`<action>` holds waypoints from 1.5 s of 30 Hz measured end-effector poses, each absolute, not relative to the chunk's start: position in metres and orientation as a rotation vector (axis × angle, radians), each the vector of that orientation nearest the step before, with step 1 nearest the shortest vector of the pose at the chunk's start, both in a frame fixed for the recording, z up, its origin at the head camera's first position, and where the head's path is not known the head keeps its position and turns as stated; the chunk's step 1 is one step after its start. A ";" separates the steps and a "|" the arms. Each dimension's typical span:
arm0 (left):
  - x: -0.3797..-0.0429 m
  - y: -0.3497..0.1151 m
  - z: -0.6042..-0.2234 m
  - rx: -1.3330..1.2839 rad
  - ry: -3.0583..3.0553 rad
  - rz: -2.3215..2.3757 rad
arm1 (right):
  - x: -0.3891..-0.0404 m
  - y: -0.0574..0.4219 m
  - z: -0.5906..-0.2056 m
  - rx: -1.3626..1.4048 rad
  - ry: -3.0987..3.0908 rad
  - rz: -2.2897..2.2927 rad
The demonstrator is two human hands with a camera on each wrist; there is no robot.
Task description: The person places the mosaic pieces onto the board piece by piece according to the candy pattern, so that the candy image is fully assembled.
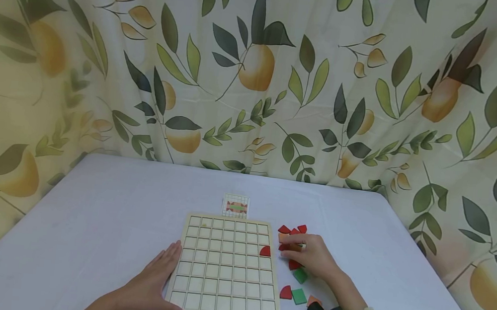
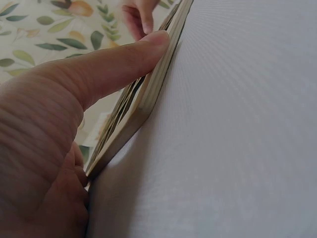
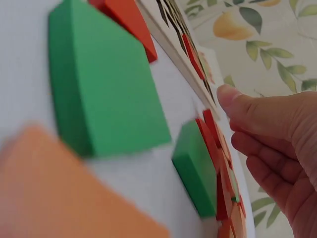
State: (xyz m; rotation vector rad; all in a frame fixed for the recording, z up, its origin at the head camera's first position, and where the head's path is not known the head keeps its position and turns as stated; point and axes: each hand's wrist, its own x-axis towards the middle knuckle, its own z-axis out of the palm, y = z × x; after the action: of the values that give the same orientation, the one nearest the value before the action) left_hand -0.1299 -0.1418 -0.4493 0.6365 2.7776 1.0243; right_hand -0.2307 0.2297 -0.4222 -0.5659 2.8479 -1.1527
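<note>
Your left hand [image 1: 153, 283] rests at the near-left corner of the grid board [image 1: 224, 287], fingers extended along its side, thumb straight over the rim. Your right hand [image 1: 312, 255] is over the loose pieces [image 1: 294, 265] right of the board; whether its fingertips pinch anything, I cannot tell. The pieces look light, stiff and smooth, so grip opposite side edges. On the board, 1 red quarter-round [image 1: 265, 251] aims its curve far-left; the board, roughly square, shows no clear long axis.

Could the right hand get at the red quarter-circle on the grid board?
Probably yes: nothing covers the red quarter-circle, and the right hand is close by, beside the grid board.
</note>
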 end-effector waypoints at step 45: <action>-0.131 -0.143 -0.451 0.659 2.783 1.029 | -0.256 0.282 -0.430 -0.113 2.960 -1.072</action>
State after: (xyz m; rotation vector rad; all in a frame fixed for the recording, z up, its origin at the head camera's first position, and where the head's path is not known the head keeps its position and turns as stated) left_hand -0.1313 -0.1430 -0.4505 0.6588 2.7828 1.0287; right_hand -0.2555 0.2822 -0.4304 -0.1126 2.9604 -1.0720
